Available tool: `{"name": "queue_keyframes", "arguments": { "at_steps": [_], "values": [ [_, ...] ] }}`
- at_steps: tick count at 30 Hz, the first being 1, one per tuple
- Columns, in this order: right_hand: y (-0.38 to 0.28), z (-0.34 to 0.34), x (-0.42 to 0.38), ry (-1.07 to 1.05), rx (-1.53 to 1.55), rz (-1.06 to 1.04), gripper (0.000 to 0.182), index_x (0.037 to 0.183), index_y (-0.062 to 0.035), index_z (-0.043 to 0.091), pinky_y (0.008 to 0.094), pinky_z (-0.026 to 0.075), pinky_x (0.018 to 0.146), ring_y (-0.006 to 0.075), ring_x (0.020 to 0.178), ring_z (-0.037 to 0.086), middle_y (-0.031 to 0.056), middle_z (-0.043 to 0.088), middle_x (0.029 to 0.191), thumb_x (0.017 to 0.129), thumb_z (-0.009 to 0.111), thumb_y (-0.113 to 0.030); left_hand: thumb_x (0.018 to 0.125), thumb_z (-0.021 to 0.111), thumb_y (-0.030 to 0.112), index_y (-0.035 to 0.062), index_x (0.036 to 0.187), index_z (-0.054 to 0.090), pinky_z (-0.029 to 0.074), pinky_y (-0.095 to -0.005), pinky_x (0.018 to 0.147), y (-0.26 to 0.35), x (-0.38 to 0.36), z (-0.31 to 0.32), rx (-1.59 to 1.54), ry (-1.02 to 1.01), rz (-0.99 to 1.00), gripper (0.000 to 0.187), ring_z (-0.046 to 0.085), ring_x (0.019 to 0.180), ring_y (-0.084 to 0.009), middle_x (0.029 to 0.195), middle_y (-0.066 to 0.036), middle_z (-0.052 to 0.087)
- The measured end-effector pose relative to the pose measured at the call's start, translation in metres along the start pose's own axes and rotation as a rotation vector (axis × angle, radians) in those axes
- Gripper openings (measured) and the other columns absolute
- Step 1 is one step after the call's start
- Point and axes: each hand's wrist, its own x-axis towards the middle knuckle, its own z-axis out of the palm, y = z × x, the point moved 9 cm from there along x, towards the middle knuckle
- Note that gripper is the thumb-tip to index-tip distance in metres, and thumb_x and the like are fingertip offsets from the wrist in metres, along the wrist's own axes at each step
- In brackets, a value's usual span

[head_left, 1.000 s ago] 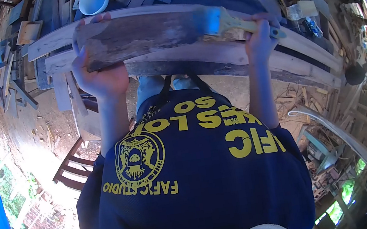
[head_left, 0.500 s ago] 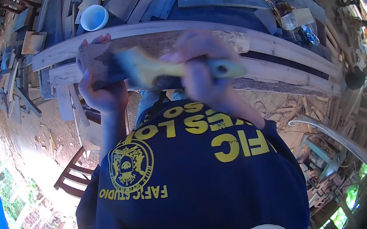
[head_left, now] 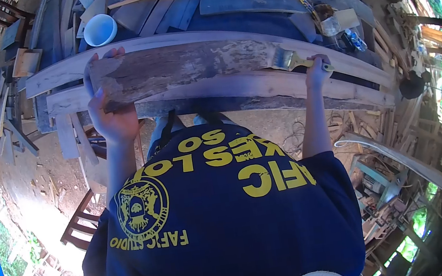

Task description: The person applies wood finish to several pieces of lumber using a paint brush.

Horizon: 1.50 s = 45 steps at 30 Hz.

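Note:
A dark, rough wooden board lies crosswise in front of me, above paler planks. My left hand is wrapped round its left end, with the thumb on the near side and fingertips showing at the far edge. My right hand grips the handle of a paintbrush. The brush's bristles rest at the board's right end. Patches of lighter, worn surface show on the right half of the board.
Long pale planks run beneath the board. Beyond them are a white bowl, stacked boards and a plastic container. A wooden chair stands at lower left, a machine at lower right.
My right hand has carried the brush from the board's left part to its right end, away from my left hand. My left hand still holds the board; the view has shifted slightly.

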Motion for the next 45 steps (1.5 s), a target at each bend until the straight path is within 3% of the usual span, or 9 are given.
{"name": "queue_keyframes", "arguments": {
  "at_steps": [4, 6, 11, 16, 17, 19, 24, 34, 45],
  "values": [
    [-0.08, 0.094, -0.032, -0.266, -0.28, -0.381, 0.015, 0.075, -0.0037, 0.058, 0.0244, 0.042, 0.059, 0.0076, 0.067, 0.051, 0.0018, 0.057, 0.073, 0.08, 0.048, 0.005, 0.08, 0.042, 0.026, 0.0051, 0.136, 0.03, 0.027, -0.0504, 0.108, 0.003, -0.003, 0.006, -0.006, -0.014, 0.035, 0.062, 0.035, 0.131, -0.0332, 0.131, -0.019, 0.044],
    [-0.146, 0.167, -0.088, -0.438, -0.233, -0.535, 0.008, 0.073, -0.0024, 0.058, 0.0278, 0.045, 0.058, 0.0186, 0.065, 0.058, 0.0076, 0.059, 0.072, 0.072, 0.055, 0.006, 0.079, 0.043, 0.027, 0.005, 0.137, 0.029, 0.028, -0.0498, 0.107, 0.004, -0.004, 0.011, 0.033, -0.026, 0.062, 0.063, 0.035, 0.131, -0.033, 0.131, -0.019, 0.043],
    [-0.312, 0.235, -0.174, -0.635, 0.413, -0.742, 0.011, 0.076, -0.0005, 0.054, 0.0251, 0.046, 0.047, 0.015, 0.06, 0.059, 0.0117, 0.06, 0.072, 0.076, 0.046, 0.007, 0.08, 0.044, 0.027, 0.004, 0.135, 0.03, 0.029, -0.0473, 0.107, 0.005, -0.014, 0.007, -0.001, 0.007, 0.041, 0.062, 0.039, 0.127, -0.0321, 0.128, -0.019, 0.044],
    [-0.24, 0.225, -0.145, -0.519, 0.218, -0.479, 0.009, 0.083, -0.001, 0.048, 0.0243, 0.042, 0.043, 0.0125, 0.053, 0.052, 0.0132, 0.058, 0.081, 0.085, 0.041, 0.004, 0.077, 0.049, 0.025, 0.0023, 0.133, 0.032, 0.029, -0.0456, 0.106, 0.026, -0.023, 0.007, 0.019, -0.032, 0.127, 0.063, 0.041, 0.123, -0.0323, 0.124, -0.019, 0.046],
    [-0.171, 0.214, -0.125, -0.42, 0.623, 0.193, 0.005, 0.085, -0.0038, 0.049, 0.0223, 0.04, 0.043, 0.0107, 0.055, 0.052, 0.0099, 0.058, 0.079, 0.087, 0.045, -0.002, 0.077, 0.049, 0.022, 0.002, 0.133, 0.032, 0.028, -0.0447, 0.107, 0.03, -0.026, 0.004, -0.018, -0.049, 0.149, 0.061, 0.04, 0.124, -0.0316, 0.124, -0.019, 0.046],
    [-0.05, 0.153, -0.103, -0.028, 0.499, 0.544, 0.003, 0.084, -0.0143, 0.051, 0.0216, 0.034, 0.041, 0.0073, 0.056, 0.049, 0.0012, 0.053, 0.073, 0.086, 0.051, -0.012, 0.077, 0.048, 0.021, 0.0022, 0.133, 0.032, 0.028, -0.0443, 0.106, 0.034, -0.027, -0.007, -0.001, -0.027, 0.14, 0.061, 0.04, 0.124, -0.0312, 0.124, -0.02, 0.046],
    [-0.006, 0.039, -0.041, 0.142, 0.176, 0.274, 0.004, 0.078, -0.0088, 0.05, 0.0249, 0.043, 0.055, 0.0134, 0.066, 0.054, 0.0028, 0.05, 0.071, 0.08, 0.047, -0.009, 0.078, 0.049, 0.022, 0.0039, 0.132, 0.035, 0.029, -0.0439, 0.106, 0.027, -0.037, -0.028, -0.044, 0.036, 0.088, 0.059, 0.039, 0.126, -0.032, 0.126, -0.02, 0.045],
    [-0.245, 0.226, -0.137, -0.533, 0.188, -0.465, 0.013, 0.069, -0.0012, 0.048, 0.0265, 0.04, 0.056, 0.0137, 0.058, 0.051, 0.009, 0.055, 0.068, 0.078, 0.039, 0.002, 0.076, 0.048, 0.022, 0.0022, 0.134, 0.029, 0.031, -0.042, 0.104, 0.028, -0.027, -0.025, -0.018, -0.023, 0.119, 0.064, 0.041, 0.122, -0.0298, 0.126, -0.02, 0.045],
    [-0.115, 0.179, -0.102, -0.322, 0.406, 0.07, 0.007, 0.079, -0.0058, 0.05, 0.0202, 0.029, 0.035, 0.0091, 0.041, 0.04, 0.0102, 0.056, 0.066, 0.082, 0.044, -0.006, 0.077, 0.046, 0.02, 0.0021, 0.134, 0.03, 0.031, -0.0418, 0.104, 0.034, -0.023, -0.034, -0.022, -0.029, 0.139, 0.062, 0.041, 0.123, -0.0298, 0.125, -0.02, 0.046]
  ]
}}
